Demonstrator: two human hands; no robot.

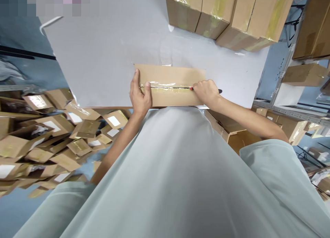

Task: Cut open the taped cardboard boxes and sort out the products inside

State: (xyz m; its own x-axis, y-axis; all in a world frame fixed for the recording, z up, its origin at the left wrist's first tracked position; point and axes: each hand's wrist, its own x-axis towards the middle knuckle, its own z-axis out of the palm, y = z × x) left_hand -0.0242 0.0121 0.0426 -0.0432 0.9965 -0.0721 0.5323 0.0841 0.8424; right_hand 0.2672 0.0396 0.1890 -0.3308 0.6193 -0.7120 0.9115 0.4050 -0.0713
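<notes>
Bright, even, cool-white light, seemingly from overhead, spreads over the pale tabletop (103, 59) and leaves only soft shading in the folds of the grey-green shirt (180, 169). Sharp white glints break along the clear tape (170, 84) on the held box (175, 98). The middle looks fairly crisp, while the wide lens stretches and softens the heaped cartons (62, 124) at the left, and coarse mosaic blocks (62, 3) cover the upper left corner
</notes>
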